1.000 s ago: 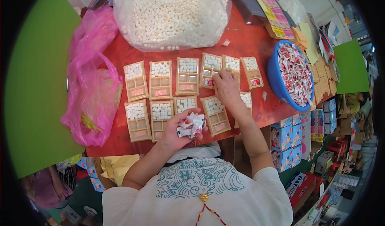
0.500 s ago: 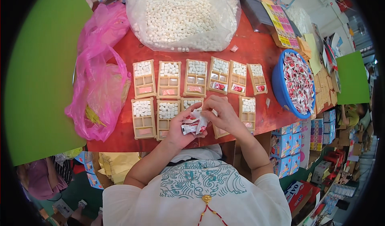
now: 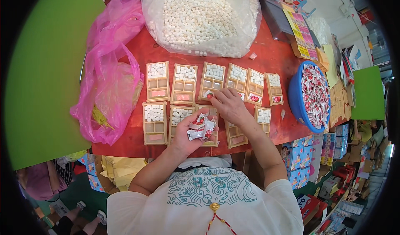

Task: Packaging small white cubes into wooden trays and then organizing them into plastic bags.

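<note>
My left hand [image 3: 186, 131] is cupped around several small white-and-red sachets [image 3: 201, 128] above the near row of trays. Farther off, my right hand [image 3: 231, 105] has its fingertips on one small red-and-white sachet [image 3: 208, 94] at the near end of a beige compartment tray [image 3: 203, 85], third from the left in the far row. White marshmallow-like cubes [image 3: 214, 71] fill that tray's far compartment. Beside it, a tray [image 3: 249, 91] with cubes holds a red sachet [image 3: 254, 98] in its near compartment. My hands partly cover several near-row trays.
A large clear bag of white cubes [image 3: 200, 20] lies at the back. At the right edge stands a blue basin [image 3: 296, 95] heaped with sachets. A pink plastic bag [image 3: 106, 74] lies on the left of the red table [image 3: 121, 145]. Blue boxes [image 3: 293, 155] are stacked below right.
My right hand has moved forward from the left hand's pile to the third far-row tray, where a sachet now lies under its fingertips. The left hand stays cupped. The view has shifted slightly.
</note>
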`<move>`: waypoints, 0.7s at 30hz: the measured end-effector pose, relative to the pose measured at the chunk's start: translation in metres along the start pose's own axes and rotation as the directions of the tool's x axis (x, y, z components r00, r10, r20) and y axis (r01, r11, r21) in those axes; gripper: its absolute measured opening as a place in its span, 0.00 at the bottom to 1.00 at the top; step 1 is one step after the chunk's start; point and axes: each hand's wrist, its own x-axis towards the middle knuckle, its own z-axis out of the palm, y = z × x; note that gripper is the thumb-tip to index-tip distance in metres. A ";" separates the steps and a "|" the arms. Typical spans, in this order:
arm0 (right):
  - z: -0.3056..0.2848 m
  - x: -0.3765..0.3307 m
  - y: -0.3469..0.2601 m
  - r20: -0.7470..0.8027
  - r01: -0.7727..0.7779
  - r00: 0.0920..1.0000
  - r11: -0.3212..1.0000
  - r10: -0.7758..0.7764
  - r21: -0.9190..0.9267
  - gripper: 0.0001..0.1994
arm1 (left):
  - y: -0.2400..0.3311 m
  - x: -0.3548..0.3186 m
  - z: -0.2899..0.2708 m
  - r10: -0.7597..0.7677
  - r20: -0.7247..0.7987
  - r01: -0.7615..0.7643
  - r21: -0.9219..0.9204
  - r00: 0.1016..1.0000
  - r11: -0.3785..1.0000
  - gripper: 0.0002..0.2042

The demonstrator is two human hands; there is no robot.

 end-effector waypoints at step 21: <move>-0.059 0.030 -0.080 0.118 -0.069 0.993 0.867 0.012 0.494 0.11 | 0.004 -0.024 -0.007 0.107 -0.043 -0.106 0.019 0.993 0.994 0.16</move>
